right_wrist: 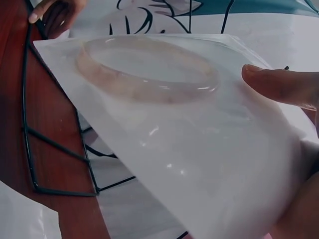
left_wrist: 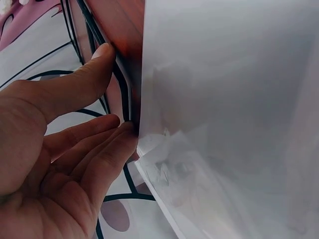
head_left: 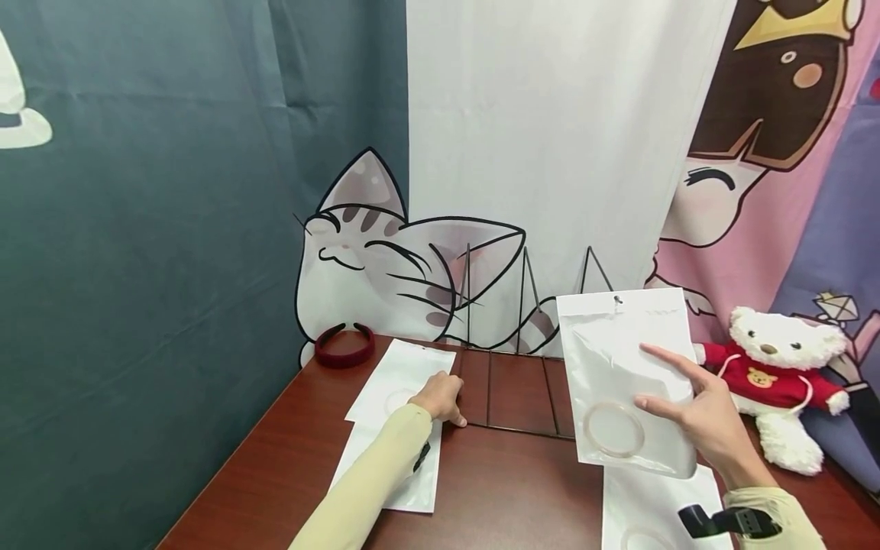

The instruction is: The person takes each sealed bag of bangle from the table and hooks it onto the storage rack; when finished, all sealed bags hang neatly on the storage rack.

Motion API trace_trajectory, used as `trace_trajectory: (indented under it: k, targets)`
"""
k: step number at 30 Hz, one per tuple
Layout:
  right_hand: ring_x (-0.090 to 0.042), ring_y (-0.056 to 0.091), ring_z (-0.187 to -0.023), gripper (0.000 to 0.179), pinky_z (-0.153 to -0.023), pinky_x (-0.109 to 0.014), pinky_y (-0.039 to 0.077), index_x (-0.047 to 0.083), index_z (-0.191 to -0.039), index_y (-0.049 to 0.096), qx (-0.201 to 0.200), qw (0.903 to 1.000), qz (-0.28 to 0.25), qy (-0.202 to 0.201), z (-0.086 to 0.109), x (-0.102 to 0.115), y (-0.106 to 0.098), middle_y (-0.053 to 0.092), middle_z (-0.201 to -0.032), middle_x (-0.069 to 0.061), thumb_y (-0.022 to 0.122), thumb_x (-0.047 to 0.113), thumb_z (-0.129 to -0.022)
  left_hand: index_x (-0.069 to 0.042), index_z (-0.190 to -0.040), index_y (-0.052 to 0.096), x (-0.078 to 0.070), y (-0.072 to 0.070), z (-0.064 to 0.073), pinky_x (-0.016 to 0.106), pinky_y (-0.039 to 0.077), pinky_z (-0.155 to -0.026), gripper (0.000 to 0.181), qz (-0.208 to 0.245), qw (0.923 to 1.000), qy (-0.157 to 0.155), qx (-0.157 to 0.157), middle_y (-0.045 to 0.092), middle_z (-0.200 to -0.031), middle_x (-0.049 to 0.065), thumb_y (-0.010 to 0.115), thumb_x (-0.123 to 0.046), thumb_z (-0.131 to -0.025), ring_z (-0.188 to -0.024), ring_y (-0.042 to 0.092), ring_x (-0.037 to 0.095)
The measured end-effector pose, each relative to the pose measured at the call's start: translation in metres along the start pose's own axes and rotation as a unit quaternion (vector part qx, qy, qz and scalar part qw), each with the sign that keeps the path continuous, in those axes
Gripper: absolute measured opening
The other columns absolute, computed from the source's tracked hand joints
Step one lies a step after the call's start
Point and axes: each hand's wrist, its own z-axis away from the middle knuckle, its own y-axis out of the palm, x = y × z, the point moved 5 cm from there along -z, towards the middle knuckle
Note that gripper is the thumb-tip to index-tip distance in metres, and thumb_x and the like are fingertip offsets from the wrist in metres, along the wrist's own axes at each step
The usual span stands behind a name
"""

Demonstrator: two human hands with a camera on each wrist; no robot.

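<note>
A black wire rack (head_left: 522,431) with upright pointed loops stands on the brown table (head_left: 509,489). At the rack's near left corner, my left hand (head_left: 440,397) grips the wire between thumb and fingers; the left wrist view shows the thumb on the bent wire (left_wrist: 123,94). My right hand (head_left: 711,416) holds up a white pouch (head_left: 619,359) by its right side, thumb across the front, in front of the rack's right part. Through the pouch's clear face a pale translucent bangle (right_wrist: 144,89) shows. The pouch has a hanging hole at its top.
Two more white pouches, an upper one (head_left: 402,374) and a lower one (head_left: 419,489), lie overlapping under my left arm. Another pouch (head_left: 660,496) lies below my right hand. A dark red headband (head_left: 344,357) sits at the back left. A white teddy bear (head_left: 763,382) sits at the right.
</note>
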Motion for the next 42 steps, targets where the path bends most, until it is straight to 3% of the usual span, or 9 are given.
trace_trajectory:
  k: [6,13,22,36,42]
  targets:
    - [0.005,0.065,-0.094,0.078,-0.068,-0.024,0.061,0.016,-0.153,0.059,-0.009,0.9997,0.021,-0.011,-0.006,-0.001,0.003,0.063,-0.117,0.031,0.088,0.0,-0.082,-0.005,-0.107,0.074,0.001,0.002,0.001,0.033,0.053,-0.081,0.049,0.002,1.0,-0.006,0.005,0.064,-0.095,0.009,0.1,-0.027,-0.073,-0.092,0.058,0.021]
    - [0.006,0.064,-0.093,0.076,-0.069,-0.021,0.059,0.017,-0.152,0.059,-0.014,0.9991,0.04,-0.011,-0.009,-0.004,0.004,0.061,-0.117,0.033,0.089,0.005,-0.083,-0.005,-0.105,0.074,0.001,0.003,-0.001,0.032,0.053,-0.08,0.047,-0.006,1.0,0.004,-0.002,0.067,-0.094,0.009,0.1,-0.027,-0.073,-0.09,0.061,0.021]
    - [0.009,0.062,-0.098,0.076,-0.074,-0.017,0.056,0.019,-0.154,0.057,-0.013,0.9985,0.053,-0.009,-0.019,-0.006,0.009,0.059,-0.12,0.034,0.089,0.012,-0.086,-0.004,-0.117,0.075,0.004,0.002,-0.002,0.034,0.055,-0.086,0.057,-0.011,0.9999,0.003,-0.002,0.069,-0.1,0.01,0.1,-0.028,-0.072,-0.098,0.063,0.023]
    - [0.009,0.06,-0.097,0.075,-0.077,-0.013,0.053,0.019,-0.155,0.056,-0.014,0.9976,0.066,-0.015,-0.032,-0.007,0.014,0.058,-0.127,0.02,0.088,0.015,-0.087,-0.005,-0.101,0.074,0.003,0.002,0.0,0.031,0.052,-0.077,0.046,-0.009,1.0,0.003,0.0,0.066,-0.091,0.008,0.101,-0.028,-0.071,-0.088,0.06,0.019]
    - [0.009,0.061,-0.097,0.075,-0.077,-0.014,0.054,0.02,-0.157,0.053,-0.007,0.9987,0.05,-0.011,-0.038,-0.01,0.013,0.058,-0.121,0.024,0.085,0.012,-0.09,-0.006,-0.1,0.074,0.001,0.003,-0.001,0.031,0.052,-0.078,0.046,-0.014,0.9999,0.003,-0.006,0.065,-0.091,0.008,0.101,-0.028,-0.07,-0.089,0.06,0.02]
